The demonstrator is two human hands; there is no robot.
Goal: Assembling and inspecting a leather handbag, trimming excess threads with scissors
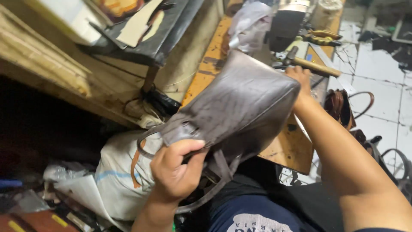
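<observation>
A dark brown leather bag (240, 103) with straps is held up over my lap, tilted, its base toward the workbench. My left hand (175, 169) grips the bag's open top edge near the handle and strap. My right hand (301, 79) holds the far bottom corner of the bag, fingers partly hidden behind the leather. A loose strap (210, 193) hangs below the bag.
A worn wooden workbench (292, 148) carries a hammer (315, 65), pliers (322, 38), a machine (285, 23) and white cloth (249, 23). A white sack (118, 176) lies at the left. Brown leather straps (343, 107) sit on the tiled floor (377, 68) at right.
</observation>
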